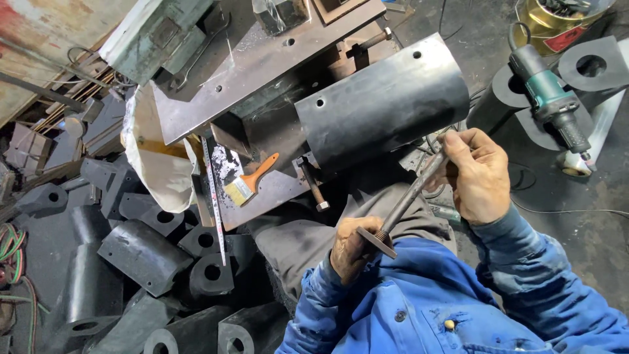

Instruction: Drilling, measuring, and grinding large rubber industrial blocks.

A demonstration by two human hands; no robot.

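A long bolt (409, 196) is held slanted over the lap, so both ends can be reached. Its top is gripped by the right hand (478, 177); the plate (377, 241) at its bottom is pinched by the left hand (350, 249). A curved sheet (386, 101) lies just beyond, a brush (249, 182) beside it.

This is a metalworking workshop. A heavy steel plate (262, 72) with drilled holes carries a curved steel sheet (386, 105), a long bolt (313, 185) and an orange-handled brush (250, 180). Dark bent steel pieces (141, 252) with round holes lie heaped on the grimy floor (576, 190), and a green angle grinder (549, 98) rests to the right.
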